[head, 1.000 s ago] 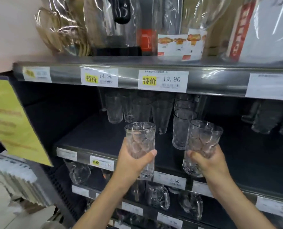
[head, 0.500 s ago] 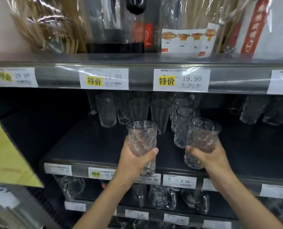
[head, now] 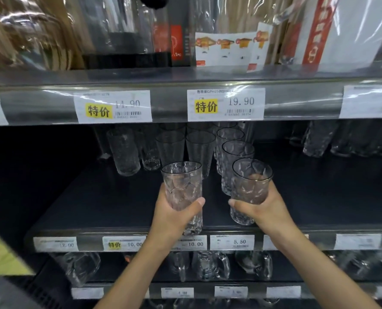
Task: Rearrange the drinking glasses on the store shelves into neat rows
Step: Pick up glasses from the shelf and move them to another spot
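My left hand grips a clear faceted glass, upright, over the front edge of the dark middle shelf. My right hand holds a second faceted glass, tilted slightly, just in front of a row of like glasses that runs toward the back. Behind my left glass stand smooth tumblers and, further left, a textured glass. Whether either held glass touches the shelf I cannot tell.
Price tags line the shelf edges. Wrapped boxed goods fill the shelf above. Glass mugs stand on the shelf below. More glasses sit at the back right. A yellow sign hangs at the left.
Both hands have carried their glasses forward and up toward the middle shelf, and closer together. The view has shifted right and nearer to the shelf.
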Available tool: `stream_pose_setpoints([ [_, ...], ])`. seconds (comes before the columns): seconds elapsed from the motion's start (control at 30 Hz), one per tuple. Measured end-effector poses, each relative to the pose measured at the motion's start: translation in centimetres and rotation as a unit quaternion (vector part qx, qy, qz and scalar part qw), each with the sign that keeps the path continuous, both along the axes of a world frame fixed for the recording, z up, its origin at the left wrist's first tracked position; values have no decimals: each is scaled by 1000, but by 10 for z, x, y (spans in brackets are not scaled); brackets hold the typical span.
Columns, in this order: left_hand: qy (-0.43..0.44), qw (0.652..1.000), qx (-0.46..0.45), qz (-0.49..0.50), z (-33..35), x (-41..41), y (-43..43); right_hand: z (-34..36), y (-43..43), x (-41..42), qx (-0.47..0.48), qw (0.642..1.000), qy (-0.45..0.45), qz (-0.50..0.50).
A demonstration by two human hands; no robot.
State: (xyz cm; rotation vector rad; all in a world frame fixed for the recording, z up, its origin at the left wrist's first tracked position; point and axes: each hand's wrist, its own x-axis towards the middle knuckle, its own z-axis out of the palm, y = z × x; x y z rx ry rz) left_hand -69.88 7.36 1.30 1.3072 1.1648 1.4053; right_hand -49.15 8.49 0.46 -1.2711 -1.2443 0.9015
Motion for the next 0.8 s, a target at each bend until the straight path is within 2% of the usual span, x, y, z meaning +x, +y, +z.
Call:
stream_pose_setpoints([
  [0.8,-14,1000,16,0,0,3,-3,3,3,-4,-13,999,-50,6],
])
